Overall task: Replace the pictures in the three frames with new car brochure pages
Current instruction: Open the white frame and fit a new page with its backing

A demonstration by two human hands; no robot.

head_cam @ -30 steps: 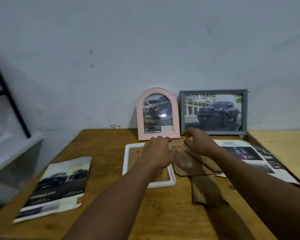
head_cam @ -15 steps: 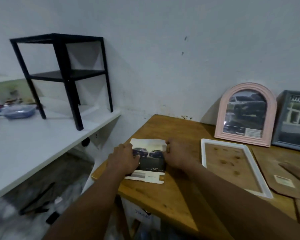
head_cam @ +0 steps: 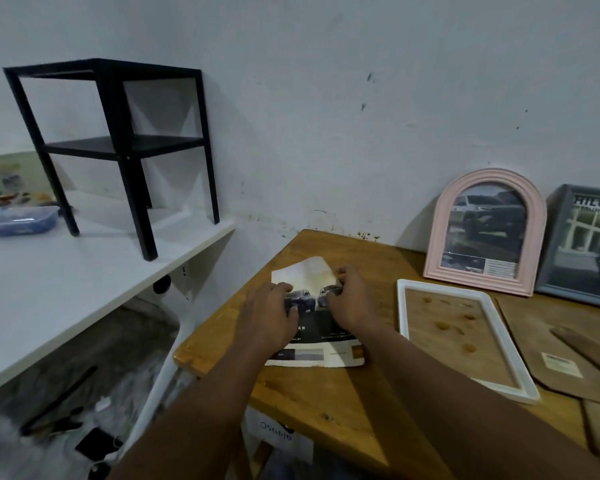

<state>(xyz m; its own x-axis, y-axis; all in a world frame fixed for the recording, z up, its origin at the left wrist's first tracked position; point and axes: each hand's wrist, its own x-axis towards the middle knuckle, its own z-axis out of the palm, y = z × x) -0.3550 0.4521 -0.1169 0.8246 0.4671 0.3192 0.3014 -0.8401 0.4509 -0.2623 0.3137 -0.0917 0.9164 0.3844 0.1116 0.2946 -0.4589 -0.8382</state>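
Head view.

- Both arms are reaching to the left end of the wooden surface (head_cam: pixel 326 403), where the brochure page (head_cam: pixel 321 277) is lying near the corner, car photo facing up.
- Left grip (head_cam: pixel 269 317) is sitting on the page's left half, fingers bent and thumb tucked in, closing on the paper. Probably it is anchoring the sheet so it is not sliding off the nearby edge.
- Right grip (head_cam: pixel 350 299) is curling round the page's right edge, thumb on top, pinching it. The pale upper part of the sheet is bowing up, which suggests the page is being gathered for lifting.
- White frame (head_cam: pixel 401 313) is lying flat just right of the page, with no picture in it; wood is showing through the opening. It looks like the slot waiting for this page.
- Backing boards (head_cam: pixel 541 334) are lying further right, set aside, presumably to leave the frame open.
- Pink arched frame (head_cam: pixel 489 174) and grey frame (head_cam: pixel 553 244) are leaning upright against the wall, each showing a car picture, so they appear finished.
- Judgement: two frames are done, and the third is being filled.
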